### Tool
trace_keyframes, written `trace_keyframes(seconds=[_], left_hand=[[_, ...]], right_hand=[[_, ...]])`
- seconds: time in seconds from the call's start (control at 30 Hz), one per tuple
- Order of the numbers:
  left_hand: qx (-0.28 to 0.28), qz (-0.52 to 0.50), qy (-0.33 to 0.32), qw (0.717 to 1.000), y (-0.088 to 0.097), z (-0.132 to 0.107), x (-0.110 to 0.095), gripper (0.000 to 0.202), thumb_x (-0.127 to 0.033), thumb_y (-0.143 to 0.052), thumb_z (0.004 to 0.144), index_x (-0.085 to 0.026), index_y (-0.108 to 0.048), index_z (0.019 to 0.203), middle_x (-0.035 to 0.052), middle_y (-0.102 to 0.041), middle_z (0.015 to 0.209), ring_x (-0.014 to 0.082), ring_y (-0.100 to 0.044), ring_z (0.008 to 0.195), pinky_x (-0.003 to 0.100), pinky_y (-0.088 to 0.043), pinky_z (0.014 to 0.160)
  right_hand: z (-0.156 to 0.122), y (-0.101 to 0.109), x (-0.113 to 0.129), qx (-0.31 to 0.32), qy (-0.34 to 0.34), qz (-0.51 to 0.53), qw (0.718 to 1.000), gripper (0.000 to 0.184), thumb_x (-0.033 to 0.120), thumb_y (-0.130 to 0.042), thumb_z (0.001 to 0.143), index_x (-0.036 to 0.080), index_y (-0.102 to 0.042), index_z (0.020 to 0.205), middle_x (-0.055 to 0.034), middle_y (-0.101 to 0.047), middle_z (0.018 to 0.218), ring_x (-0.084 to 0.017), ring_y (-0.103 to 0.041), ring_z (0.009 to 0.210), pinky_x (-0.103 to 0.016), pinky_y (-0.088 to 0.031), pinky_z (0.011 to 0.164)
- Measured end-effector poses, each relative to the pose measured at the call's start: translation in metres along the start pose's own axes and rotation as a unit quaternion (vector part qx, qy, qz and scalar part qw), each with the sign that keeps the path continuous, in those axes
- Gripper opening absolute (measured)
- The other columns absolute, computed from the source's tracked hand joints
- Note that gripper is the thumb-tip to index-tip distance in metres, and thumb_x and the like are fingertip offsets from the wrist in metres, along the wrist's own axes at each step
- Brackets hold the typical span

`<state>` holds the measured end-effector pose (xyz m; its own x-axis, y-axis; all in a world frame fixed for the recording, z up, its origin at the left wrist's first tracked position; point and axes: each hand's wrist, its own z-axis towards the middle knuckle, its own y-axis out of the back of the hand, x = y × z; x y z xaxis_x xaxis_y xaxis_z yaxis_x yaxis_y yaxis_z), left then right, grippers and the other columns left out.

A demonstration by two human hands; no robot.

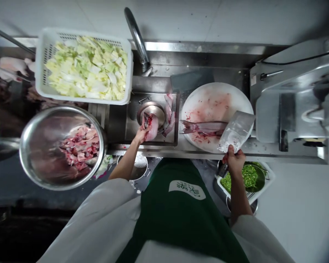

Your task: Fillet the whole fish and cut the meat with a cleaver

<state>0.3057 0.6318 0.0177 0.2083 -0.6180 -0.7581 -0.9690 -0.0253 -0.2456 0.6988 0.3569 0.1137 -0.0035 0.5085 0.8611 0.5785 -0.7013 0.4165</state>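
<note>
My left hand (142, 134) is closed on a piece of raw fish (152, 128), pink with a bloody end, over the sink. Beneath it stands a round metal pot (157, 109). Another strip of pale fish (169, 113) lies at the sink's right side. In my right hand (235, 159) is a broad cleaver (237, 129), its blade tilted over the right part of a round white cutting board (205, 98). A length of fish with its tail (201, 128) rests on the blood-stained board, partly behind the blade.
A white basket of chopped cabbage (89, 69) stands left of the faucet (137, 36). A large steel bowl (41, 146) holds cut raw pieces. At the right are a slicing machine (287, 113) and, lower, a container of chopped greens (248, 177).
</note>
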Motion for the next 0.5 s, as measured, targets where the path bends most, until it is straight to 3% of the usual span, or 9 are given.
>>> trace_keyframes(seconds=[0.13,0.3,0.5], left_hand=[[0.046,0.026,0.064,0.997,-0.023,0.024,0.016,0.055,-0.034,-0.107,0.045,-0.016,-0.077,0.088,0.0043,-0.08,0.083,0.0194,-0.075,0.083,0.031,-0.061,0.084],[0.078,0.072,0.081,0.991,-0.059,0.045,0.029,0.047,-0.035,-0.106,0.054,-0.017,-0.078,0.087,0.0046,-0.081,0.086,0.0201,-0.076,0.093,0.029,-0.059,0.086],[0.095,0.155,0.089,0.979,-0.073,0.066,0.047,0.047,-0.038,-0.106,0.05,-0.015,-0.077,0.079,0.0038,-0.077,0.076,0.0198,-0.075,0.086,0.027,-0.058,0.081]], right_hand=[[-0.025,0.017,-0.004,-0.031,-0.056,0.025,0.998,0.069,0.088,-0.076,0.071,0.028,-0.046,0.086,0.0121,-0.043,0.046,-0.013,-0.039,0.032,-0.03,-0.036,0.032],[-0.039,0.036,-0.012,-0.076,-0.087,0.054,0.992,0.071,0.087,-0.079,0.067,0.029,-0.044,0.086,0.0124,-0.043,0.045,-0.014,-0.039,0.032,-0.03,-0.035,0.031],[-0.045,0.056,-0.019,-0.111,-0.098,0.052,0.988,0.071,0.089,-0.077,0.068,0.028,-0.044,0.086,0.011,-0.045,0.046,-0.014,-0.04,0.033,-0.03,-0.036,0.032]])
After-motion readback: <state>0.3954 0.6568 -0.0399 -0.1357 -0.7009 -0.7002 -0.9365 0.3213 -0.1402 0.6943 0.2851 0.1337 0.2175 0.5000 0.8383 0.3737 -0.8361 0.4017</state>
